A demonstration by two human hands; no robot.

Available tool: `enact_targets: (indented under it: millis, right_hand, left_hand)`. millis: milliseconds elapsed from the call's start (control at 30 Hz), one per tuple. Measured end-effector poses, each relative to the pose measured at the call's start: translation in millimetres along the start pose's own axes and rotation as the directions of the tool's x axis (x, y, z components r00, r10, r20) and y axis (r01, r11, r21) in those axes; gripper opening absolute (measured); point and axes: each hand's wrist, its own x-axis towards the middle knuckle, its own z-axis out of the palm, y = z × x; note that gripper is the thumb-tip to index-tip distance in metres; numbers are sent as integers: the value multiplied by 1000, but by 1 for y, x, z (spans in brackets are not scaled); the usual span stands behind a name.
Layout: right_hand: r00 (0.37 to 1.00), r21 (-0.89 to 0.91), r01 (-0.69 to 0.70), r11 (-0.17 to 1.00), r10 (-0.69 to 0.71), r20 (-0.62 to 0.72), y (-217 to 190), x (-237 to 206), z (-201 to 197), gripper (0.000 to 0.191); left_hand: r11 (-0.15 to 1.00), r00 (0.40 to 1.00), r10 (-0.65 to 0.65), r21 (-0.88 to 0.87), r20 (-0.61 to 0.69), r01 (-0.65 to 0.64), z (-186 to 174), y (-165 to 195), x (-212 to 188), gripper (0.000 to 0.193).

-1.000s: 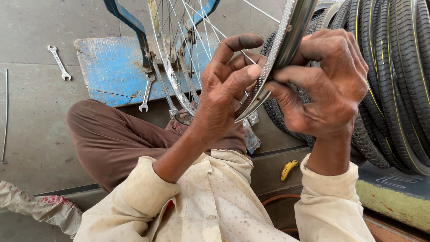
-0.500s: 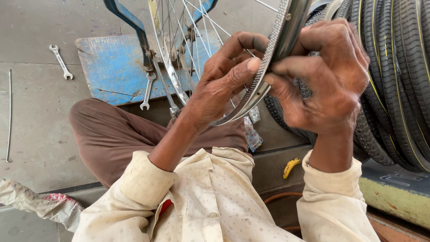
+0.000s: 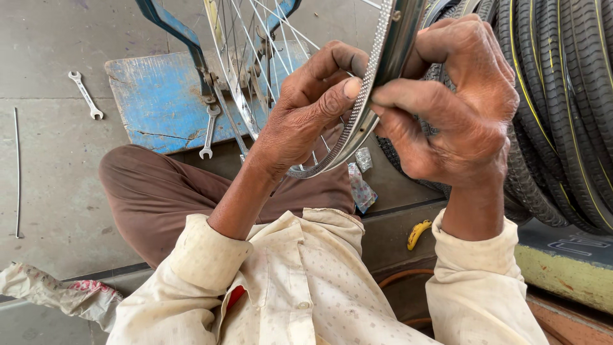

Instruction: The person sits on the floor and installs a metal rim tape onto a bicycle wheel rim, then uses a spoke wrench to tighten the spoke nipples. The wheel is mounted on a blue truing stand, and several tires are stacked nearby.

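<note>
Hands pinch a shiny dimpled metal wheel rim (image 3: 367, 112): left hand (image 3: 306, 115) and right hand (image 3: 460, 108) both closed on it; crumpled clear plastic wrapper (image 3: 361, 188) lies below.

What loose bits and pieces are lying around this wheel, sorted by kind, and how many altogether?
Spanners: 2, one on the floor, one at the blue board's edge
Blue boards: 1
Loose spokes on the floor: 1
Yellow banana-shaped pieces: 1
Crumpled wrappers: 1
Total: 6
</note>
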Motion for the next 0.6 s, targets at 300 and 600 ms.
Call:
enact_targets:
  millis: [300, 600]
  right_hand:
    - [999, -29, 33, 999, -32, 23, 5, -1, -5, 28]
    - [998, -43, 63, 997, -62, 26, 2, 6, -7, 27]
  left_hand:
    - [999, 993, -7, 35, 117, 3, 5, 4, 6, 40]
    - [997, 1000, 15, 71, 13, -16, 8, 4, -1, 36]
